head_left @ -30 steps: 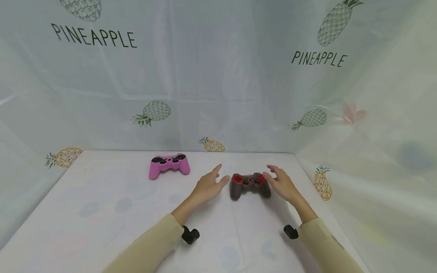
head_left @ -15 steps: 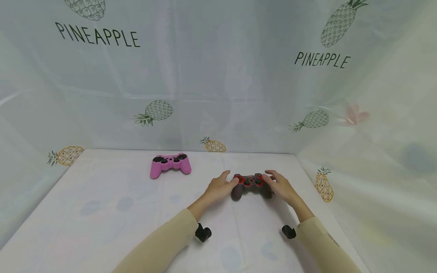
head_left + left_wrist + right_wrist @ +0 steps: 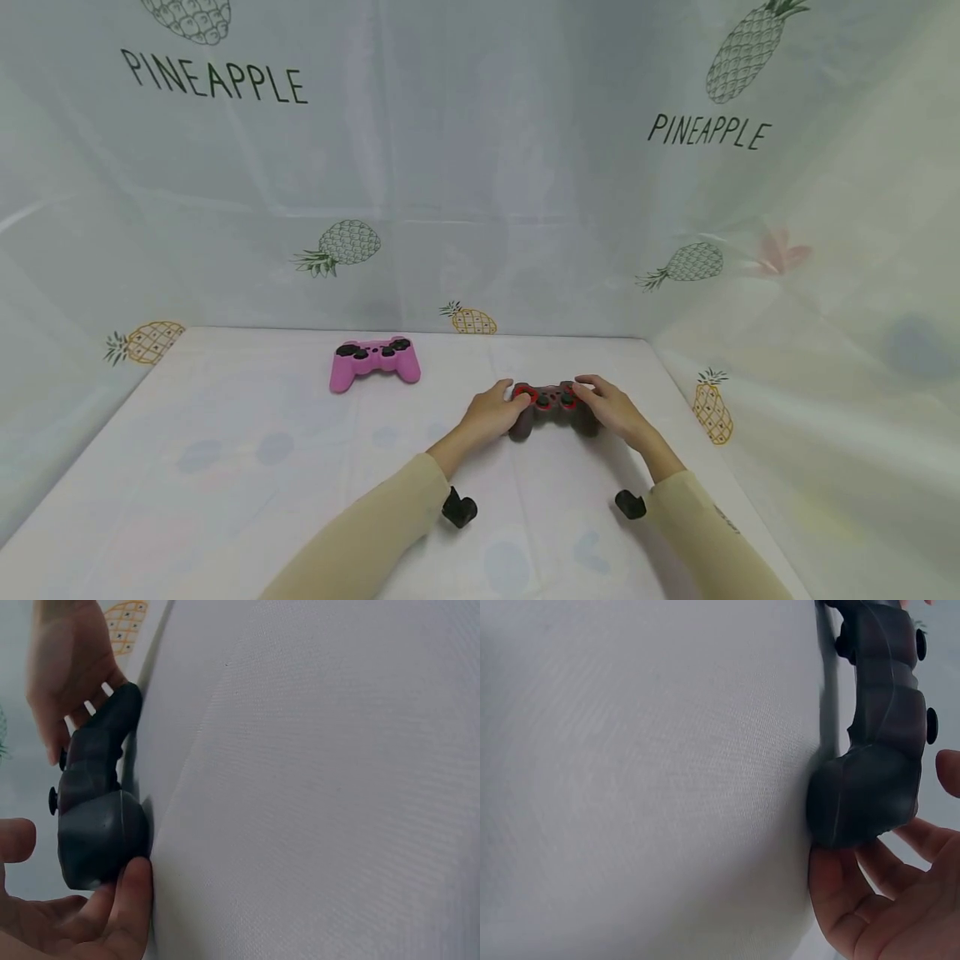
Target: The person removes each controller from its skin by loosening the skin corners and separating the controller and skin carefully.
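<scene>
A dark game controller with red-ringed controls (image 3: 555,402) lies on the white-covered table, its handles pointing toward me. At its left side is my left hand (image 3: 489,414), its thumb over the top in the head view. The left wrist view shows the fingertips against the handle (image 3: 105,836) and the thumb apart from it. From the right, my right hand (image 3: 617,414) reaches the other side. In the right wrist view its fingers (image 3: 832,889) touch the handle end (image 3: 870,795), while the thumb stands off the top.
A pink game controller with black controls (image 3: 374,360) lies farther back on the left of the table (image 3: 247,500). White curtains with printed pineapples (image 3: 480,167) hang behind and beside the table. Black wrist cameras (image 3: 460,507) stick out below both forearms.
My left hand has moved right, from beside the dark controller up to its left handle. My right hand has shifted slightly in at the right side. Neither controller has visibly moved on the table.
</scene>
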Tool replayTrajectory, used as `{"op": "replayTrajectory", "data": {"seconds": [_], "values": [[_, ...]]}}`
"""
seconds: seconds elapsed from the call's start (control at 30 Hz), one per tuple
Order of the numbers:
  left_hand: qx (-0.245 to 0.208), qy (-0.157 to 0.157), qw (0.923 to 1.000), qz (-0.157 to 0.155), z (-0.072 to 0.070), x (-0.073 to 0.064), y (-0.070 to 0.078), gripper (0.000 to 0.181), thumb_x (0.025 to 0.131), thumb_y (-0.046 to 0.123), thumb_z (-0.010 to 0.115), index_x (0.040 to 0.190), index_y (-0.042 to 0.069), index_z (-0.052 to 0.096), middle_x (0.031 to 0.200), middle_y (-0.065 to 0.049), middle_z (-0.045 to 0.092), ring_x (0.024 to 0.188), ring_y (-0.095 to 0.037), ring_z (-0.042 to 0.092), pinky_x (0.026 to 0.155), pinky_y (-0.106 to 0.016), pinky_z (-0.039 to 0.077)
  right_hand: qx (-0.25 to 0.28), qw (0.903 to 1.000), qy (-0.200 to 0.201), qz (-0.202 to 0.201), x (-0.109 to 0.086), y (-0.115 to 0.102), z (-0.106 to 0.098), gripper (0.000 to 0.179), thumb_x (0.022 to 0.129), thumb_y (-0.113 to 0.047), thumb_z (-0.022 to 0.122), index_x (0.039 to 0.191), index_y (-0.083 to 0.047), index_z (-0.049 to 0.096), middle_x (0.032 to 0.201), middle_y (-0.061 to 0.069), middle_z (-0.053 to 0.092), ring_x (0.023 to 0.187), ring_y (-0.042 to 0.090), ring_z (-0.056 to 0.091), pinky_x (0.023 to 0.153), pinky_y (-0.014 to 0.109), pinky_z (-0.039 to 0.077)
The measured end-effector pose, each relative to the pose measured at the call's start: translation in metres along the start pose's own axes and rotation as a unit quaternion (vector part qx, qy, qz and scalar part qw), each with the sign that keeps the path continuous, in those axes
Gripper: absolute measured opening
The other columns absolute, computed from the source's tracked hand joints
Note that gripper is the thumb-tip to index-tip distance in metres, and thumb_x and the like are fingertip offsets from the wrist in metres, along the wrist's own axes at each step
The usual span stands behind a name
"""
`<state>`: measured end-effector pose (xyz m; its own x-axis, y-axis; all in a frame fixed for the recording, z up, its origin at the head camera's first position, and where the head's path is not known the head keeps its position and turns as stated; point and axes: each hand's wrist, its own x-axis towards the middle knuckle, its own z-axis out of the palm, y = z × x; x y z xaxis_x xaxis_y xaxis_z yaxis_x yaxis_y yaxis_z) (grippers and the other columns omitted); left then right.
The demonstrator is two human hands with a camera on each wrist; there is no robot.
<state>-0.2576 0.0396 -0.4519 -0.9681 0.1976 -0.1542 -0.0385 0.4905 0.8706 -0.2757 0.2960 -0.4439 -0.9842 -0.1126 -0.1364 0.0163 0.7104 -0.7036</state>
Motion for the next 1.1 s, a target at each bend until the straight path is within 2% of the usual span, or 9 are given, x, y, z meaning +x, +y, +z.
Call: {"op": "replayTrajectory", "data": {"seconds": [0.13, 0.43, 0.53, 0.7, 0.8, 0.9, 1.0, 1.1], "values": [[0.01, 0.005, 0.9999, -0.002, 0.003, 0.003, 0.001, 0.063, 0.106, 0.046, 0.053, 0.159, 0.012, 0.048, 0.158, -0.019, 0.052, 0.148, -0.045, 0.045, 0.116, -0.063, 0.038, -0.002, 1.0, 0.002, 0.0, 0.003, 0.0, 0.002, 0.059, 0.112, -0.049, 0.048, 0.155, -0.009, 0.049, 0.16, 0.025, 0.046, 0.145, 0.046, 0.045, 0.113, 0.064, 0.04], [0.025, 0.029, 0.9991, 0.018, 0.007, 0.008, -0.003, 0.053, 0.106, 0.036, 0.057, 0.152, 0.011, 0.055, 0.147, -0.019, 0.062, 0.139, -0.042, 0.055, 0.111, -0.059, 0.043, -0.015, 0.9998, -0.004, -0.011, 0.006, 0.001, 0.004, 0.056, 0.111, -0.044, 0.053, 0.154, -0.008, 0.052, 0.148, 0.026, 0.057, 0.135, 0.043, 0.054, 0.107, 0.061, 0.046], [0.029, 0.027, 0.9992, 0.008, 0.008, 0.01, -0.004, 0.054, 0.106, 0.037, 0.056, 0.153, 0.013, 0.053, 0.148, -0.018, 0.062, 0.138, -0.041, 0.056, 0.111, -0.056, 0.044, -0.014, 0.9998, -0.008, -0.013, 0.006, 0.001, 0.003, 0.056, 0.111, -0.044, 0.053, 0.154, -0.008, 0.051, 0.148, 0.027, 0.057, 0.135, 0.044, 0.054, 0.107, 0.061, 0.046], [0.016, 0.016, 0.9997, 0.009, 0.009, 0.008, -0.004, 0.054, 0.106, 0.037, 0.057, 0.154, 0.012, 0.052, 0.148, -0.02, 0.061, 0.137, -0.041, 0.057, 0.11, -0.057, 0.045, -0.001, 1.0, -0.004, -0.003, 0.003, -0.001, 0.003, 0.053, 0.111, -0.041, 0.054, 0.153, -0.008, 0.053, 0.148, 0.027, 0.057, 0.135, 0.044, 0.054, 0.107, 0.062, 0.044], [0.013, 0.018, 0.9997, 0.012, 0.006, 0.008, -0.006, 0.054, 0.105, 0.036, 0.06, 0.153, 0.012, 0.053, 0.142, -0.018, 0.065, 0.131, -0.037, 0.06, 0.107, -0.056, 0.046, 0.007, 1.0, 0.002, 0.004, 0.001, -0.004, 0.004, 0.051, 0.11, -0.039, 0.057, 0.151, -0.009, 0.055, 0.142, 0.025, 0.061, 0.128, 0.039, 0.058, 0.103, 0.056, 0.047], [0.017, 0.019, 0.9996, 0.013, 0.003, 0.009, -0.008, 0.053, 0.105, 0.037, 0.062, 0.152, 0.015, 0.053, 0.124, -0.011, 0.071, 0.115, -0.029, 0.065, 0.099, -0.051, 0.049, 0.012, 0.9999, 0.003, 0.0, -0.003, -0.01, 0.004, 0.052, 0.109, -0.038, 0.058, 0.151, -0.007, 0.055, 0.137, 0.024, 0.062, 0.117, 0.035, 0.06, 0.093, 0.045, 0.051], [0.016, 0.013, 0.9995, 0.022, -0.005, 0.008, -0.012, 0.053, 0.104, 0.035, 0.063, 0.152, 0.016, 0.053, 0.107, -0.007, 0.071, 0.099, -0.024, 0.064, 0.09, -0.046, 0.05, 0.015, 0.9999, 0.004, -0.007, -0.006, -0.016, 0.006, 0.051, 0.109, -0.036, 0.06, 0.151, -0.006, 0.055, 0.134, 0.023, 0.062, 0.109, 0.031, 0.061, 0.084, 0.037, 0.051], [0.012, 0.008, 0.9995, 0.029, -0.016, 0.006, -0.017, 0.052, 0.105, 0.036, 0.063, 0.153, 0.018, 0.053, 0.108, -0.007, 0.071, 0.099, -0.022, 0.065, 0.09, -0.044, 0.05, 0.024, 0.9996, 0.002, -0.014, -0.009, -0.024, 0.009, 0.05, 0.109, -0.033, 0.061, 0.152, -0.007, 0.054, 0.133, 0.022, 0.061, 0.106, 0.029, 0.062, 0.081, 0.035, 0.051]]}}
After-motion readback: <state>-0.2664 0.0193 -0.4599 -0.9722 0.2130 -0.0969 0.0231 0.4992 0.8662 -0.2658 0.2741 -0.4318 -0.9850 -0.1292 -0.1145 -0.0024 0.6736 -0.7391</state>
